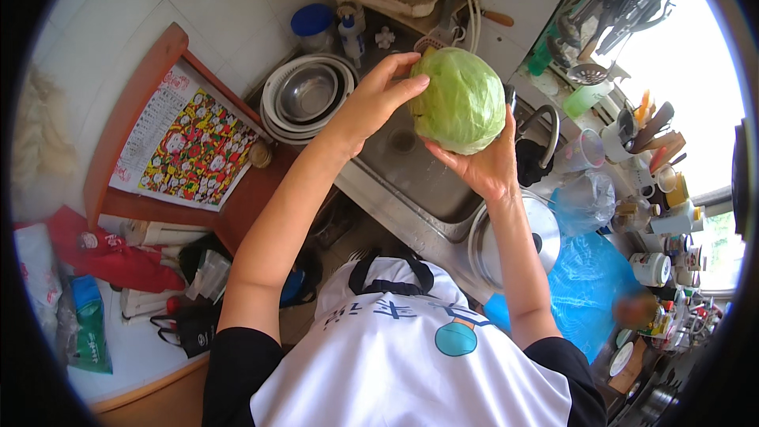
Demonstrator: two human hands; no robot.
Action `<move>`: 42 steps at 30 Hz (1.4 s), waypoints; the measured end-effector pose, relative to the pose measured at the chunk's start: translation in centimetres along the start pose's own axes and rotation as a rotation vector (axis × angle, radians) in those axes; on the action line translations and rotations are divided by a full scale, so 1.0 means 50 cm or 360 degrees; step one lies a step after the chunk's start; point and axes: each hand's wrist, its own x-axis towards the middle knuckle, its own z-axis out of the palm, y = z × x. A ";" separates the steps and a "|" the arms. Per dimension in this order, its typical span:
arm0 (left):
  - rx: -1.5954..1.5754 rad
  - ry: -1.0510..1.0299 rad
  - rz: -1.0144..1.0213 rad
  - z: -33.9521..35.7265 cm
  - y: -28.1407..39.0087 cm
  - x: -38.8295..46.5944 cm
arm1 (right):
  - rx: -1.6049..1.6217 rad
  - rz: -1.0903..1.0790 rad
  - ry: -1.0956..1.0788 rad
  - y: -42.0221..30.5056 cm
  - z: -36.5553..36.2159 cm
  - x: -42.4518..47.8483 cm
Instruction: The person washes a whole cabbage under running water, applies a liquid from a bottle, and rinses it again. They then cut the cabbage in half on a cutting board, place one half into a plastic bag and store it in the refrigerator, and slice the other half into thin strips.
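A round green cabbage (459, 101) is held up over a stainless steel sink (439, 190). My right hand (489, 163) supports it from below and at its right side, with the palm partly under it. At its left side, my left hand (385, 92) has its thumb and fingertips at the leaves, and whether they press on it is hard to tell. The right hand and wrist look wet, and drops of water show below the cabbage. Behind the cabbage and the right hand, part of the sink and the faucet (551, 130) is hidden.
Nested basins and a metal bowl (308, 92) stand left of the sink. A pot lid (536, 243) lies at its right, near a blue plastic sheet (584, 290). Cups, jars and utensils crowd the windowsill. A wooden chair (136, 112) stands at the left.
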 end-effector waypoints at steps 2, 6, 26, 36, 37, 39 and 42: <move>0.0009 0.0054 -0.0014 0.003 -0.016 0.001 | 0.0041 0.0041 -0.0002 -0.001 -0.012 0.005; 0.0028 0.0139 -0.0084 0.003 -0.049 -0.002 | 0.0059 0.0108 0.0037 0.001 -0.044 0.016; 0.0023 0.0212 -0.0315 0.043 -0.091 -0.022 | 0.0269 0.0297 0.0114 -0.015 -0.101 -0.010; 0.0079 0.0141 -0.0346 0.061 -0.087 -0.014 | 0.0322 0.0235 0.0106 -0.018 -0.106 -0.034; 0.0083 0.0145 -0.0355 0.062 -0.088 -0.014 | 0.0309 0.0226 0.0115 -0.019 -0.108 -0.035; 0.0093 0.0149 -0.0372 0.065 -0.093 -0.014 | 0.0265 0.0205 0.0137 -0.019 -0.109 -0.041; 0.0140 0.0176 -0.0453 0.069 -0.104 -0.014 | 0.0073 0.0133 0.0194 -0.021 -0.101 -0.051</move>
